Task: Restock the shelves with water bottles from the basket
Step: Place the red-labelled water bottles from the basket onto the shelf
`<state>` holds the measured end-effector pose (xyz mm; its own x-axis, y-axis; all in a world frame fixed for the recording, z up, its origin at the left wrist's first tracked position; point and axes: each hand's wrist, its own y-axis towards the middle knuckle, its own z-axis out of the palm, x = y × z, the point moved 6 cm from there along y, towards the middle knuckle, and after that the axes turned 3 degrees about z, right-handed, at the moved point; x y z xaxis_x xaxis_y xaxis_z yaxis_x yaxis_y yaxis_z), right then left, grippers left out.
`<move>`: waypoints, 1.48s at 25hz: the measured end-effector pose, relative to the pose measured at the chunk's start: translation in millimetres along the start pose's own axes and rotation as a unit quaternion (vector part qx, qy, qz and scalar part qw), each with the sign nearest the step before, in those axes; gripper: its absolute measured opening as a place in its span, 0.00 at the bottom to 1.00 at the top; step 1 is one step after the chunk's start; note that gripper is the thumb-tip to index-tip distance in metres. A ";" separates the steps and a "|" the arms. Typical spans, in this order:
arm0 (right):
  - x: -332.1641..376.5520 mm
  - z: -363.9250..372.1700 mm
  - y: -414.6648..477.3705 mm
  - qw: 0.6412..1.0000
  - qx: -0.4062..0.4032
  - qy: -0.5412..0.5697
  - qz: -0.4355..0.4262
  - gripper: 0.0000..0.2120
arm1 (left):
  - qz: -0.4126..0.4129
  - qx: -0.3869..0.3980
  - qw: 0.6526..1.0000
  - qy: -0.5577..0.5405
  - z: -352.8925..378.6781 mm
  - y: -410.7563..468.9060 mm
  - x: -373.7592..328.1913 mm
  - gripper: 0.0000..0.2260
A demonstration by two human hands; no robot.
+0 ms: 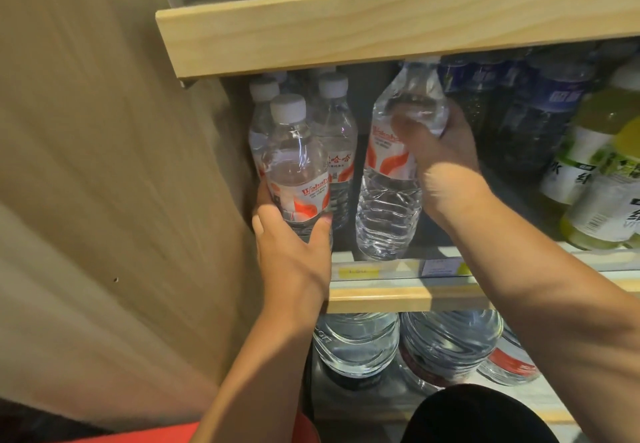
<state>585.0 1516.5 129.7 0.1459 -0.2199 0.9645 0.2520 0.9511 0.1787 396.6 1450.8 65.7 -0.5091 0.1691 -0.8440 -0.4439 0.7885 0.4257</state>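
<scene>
The right hand [440, 151] grasps a tilted water bottle [389, 196] by its shoulder (base at the shelf lip [381, 295]), just right of the upright bottle [294, 165] gripped by the left hand [294, 255].

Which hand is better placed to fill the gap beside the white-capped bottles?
Probably the right hand: its tilted bottle sits at that gap; the left hand grips the front bottle further left.
</scene>
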 end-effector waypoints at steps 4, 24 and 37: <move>-11.1 11.7 1.0 0.998 0.016 -0.044 -0.038 0.22 | 0.002 0.004 1.000 0.015 -0.5 0.3 0.6 0.18; -59.1 1.7 -39.1 0.973 0.129 -0.185 0.052 0.26 | -0.018 0.043 0.998 0.049 -3.7 0.8 -3.0 0.10; -54.1 19.6 -53.4 0.954 0.112 -0.273 0.044 0.14 | 0.068 -0.016 0.996 0.049 -26.0 -49.7 -19.9 0.20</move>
<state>544.9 1481.8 71.8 -0.3791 -0.0496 0.9240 0.0415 0.9966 0.0705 409.6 1392.9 69.8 -0.6347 0.2147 -0.7423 -0.3877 0.7426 0.5462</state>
